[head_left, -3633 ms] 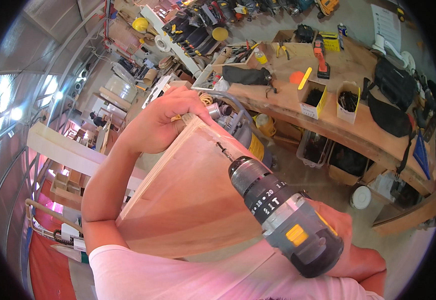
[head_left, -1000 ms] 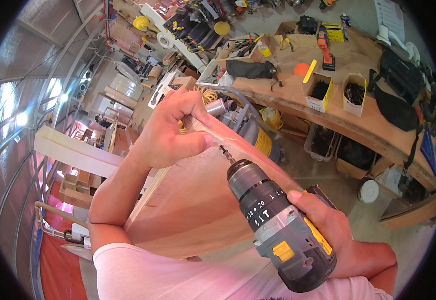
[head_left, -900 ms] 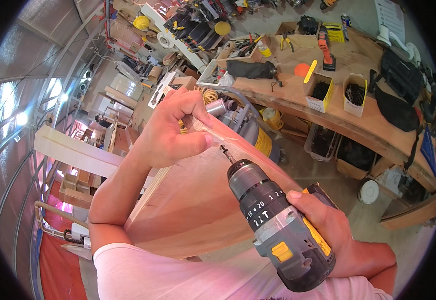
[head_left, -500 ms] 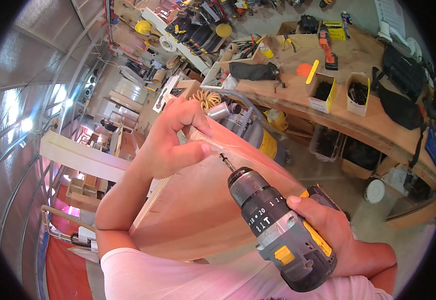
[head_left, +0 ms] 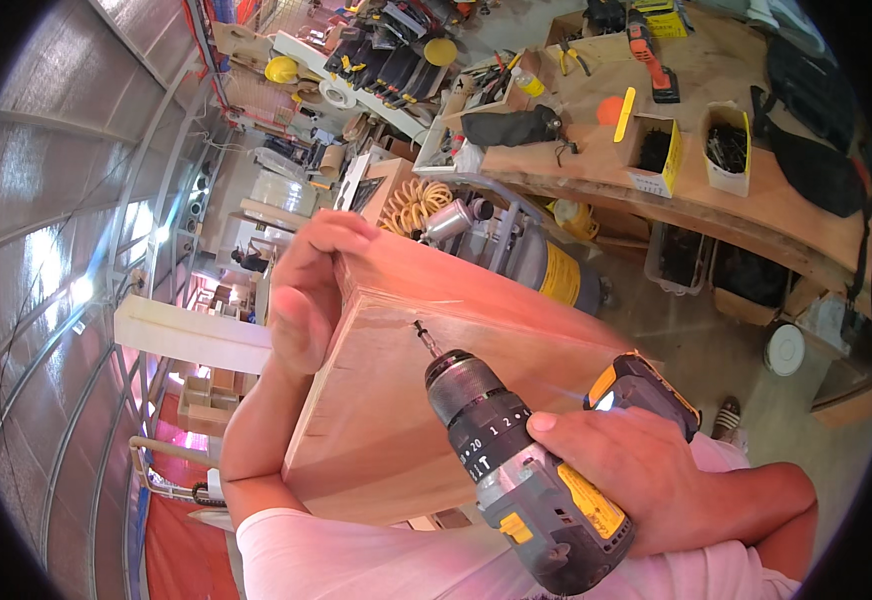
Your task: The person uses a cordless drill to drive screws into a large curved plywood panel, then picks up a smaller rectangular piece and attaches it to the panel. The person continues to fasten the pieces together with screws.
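Driving a screw into a wooden box (head_left: 436, 400).
Left hand (head_left: 306, 300) grips its top corner; right hand (head_left: 646, 480) wraps the drill (head_left: 516, 460).

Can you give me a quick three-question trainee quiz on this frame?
1. True or false: the right hand holds the drill.
2. Where does the left hand rest? A) on the workbench B) on the upper left edge of the wooden box C) on the drill
3. Fill in: the drill's bit points at the top edge of the wooden ____.

Key: 1 true; 2 B; 3 box.
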{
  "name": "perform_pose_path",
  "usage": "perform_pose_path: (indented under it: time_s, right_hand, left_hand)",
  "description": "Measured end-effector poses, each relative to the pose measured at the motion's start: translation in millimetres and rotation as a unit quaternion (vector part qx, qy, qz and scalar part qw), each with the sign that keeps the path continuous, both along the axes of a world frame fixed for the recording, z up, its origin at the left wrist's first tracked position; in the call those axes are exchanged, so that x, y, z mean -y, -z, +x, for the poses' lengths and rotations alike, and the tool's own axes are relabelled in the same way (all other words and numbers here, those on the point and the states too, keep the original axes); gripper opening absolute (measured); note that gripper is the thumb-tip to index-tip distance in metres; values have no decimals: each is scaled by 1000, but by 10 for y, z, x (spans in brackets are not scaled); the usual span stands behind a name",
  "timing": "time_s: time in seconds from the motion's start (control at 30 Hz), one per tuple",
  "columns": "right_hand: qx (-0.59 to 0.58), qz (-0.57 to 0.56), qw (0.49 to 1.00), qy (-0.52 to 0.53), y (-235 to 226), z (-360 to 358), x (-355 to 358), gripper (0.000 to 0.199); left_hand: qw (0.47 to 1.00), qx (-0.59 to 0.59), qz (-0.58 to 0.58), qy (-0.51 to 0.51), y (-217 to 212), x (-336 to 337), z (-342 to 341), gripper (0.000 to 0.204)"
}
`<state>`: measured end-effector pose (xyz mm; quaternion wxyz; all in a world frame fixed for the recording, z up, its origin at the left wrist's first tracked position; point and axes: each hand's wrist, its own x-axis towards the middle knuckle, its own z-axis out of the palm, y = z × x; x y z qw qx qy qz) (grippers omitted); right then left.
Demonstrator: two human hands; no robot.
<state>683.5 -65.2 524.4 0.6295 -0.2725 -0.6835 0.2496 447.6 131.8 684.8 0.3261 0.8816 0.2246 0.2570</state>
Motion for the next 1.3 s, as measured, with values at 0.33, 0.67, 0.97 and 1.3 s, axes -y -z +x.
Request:
perform_pose_path:
  time_s: [0.33, 0.67, 0.97, 1.3]
  right_hand:
    - [-16, -41, 997, -57, -61, 44, -13, 71]
    - [-460, -621, 589, -235, -243, -8, 140, 53]
    - [-545, -612, 530, -218, -105, 21, 358, 61]
    - [-481, -601, 616, -169, -96, 72, 584, 71]
  left_hand:
    - [860, 201, -347, -315, 229, -1115, -558, 87]
    - [811, 40, -576, 99, 369, -1592, -466, 59]
    - [822, 199, -527, 85, 584, -1436, -397, 56]
    - [835, 186, -513, 70, 564, -1322, -317, 53]
